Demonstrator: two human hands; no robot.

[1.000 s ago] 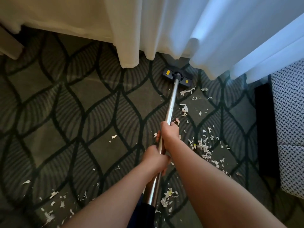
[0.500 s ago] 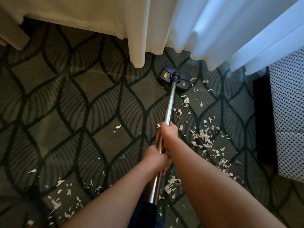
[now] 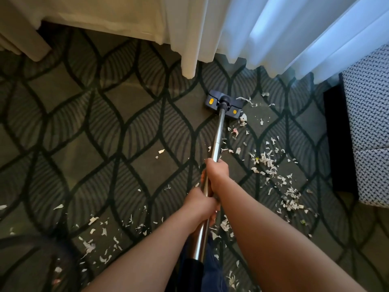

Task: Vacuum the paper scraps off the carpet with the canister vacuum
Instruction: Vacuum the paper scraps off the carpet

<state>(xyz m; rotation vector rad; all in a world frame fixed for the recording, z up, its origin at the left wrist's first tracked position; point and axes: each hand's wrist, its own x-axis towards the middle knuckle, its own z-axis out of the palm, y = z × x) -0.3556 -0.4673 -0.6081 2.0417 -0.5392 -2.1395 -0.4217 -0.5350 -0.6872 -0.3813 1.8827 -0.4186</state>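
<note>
No brand name or writing can be read on the vacuum; the floor head (image 3: 224,104) shows only two yellow marks on its dark body. Both hands are wrapped closed around the metal tube (image 3: 216,142). The right hand (image 3: 216,172) grips it higher, near the middle of the frame, and the left hand (image 3: 200,205) grips it just below, the two almost touching. The tube runs from the bottom centre up to the floor head, which lies flat on the patterned carpet (image 3: 84,144) near the hem of the white curtains (image 3: 242,28) in the upper part of the frame. The paper scraps (image 3: 267,163) lie mostly to the right of the tube, with more in the lower left. A woven chair (image 3: 370,123) stands at the right edge.
</note>
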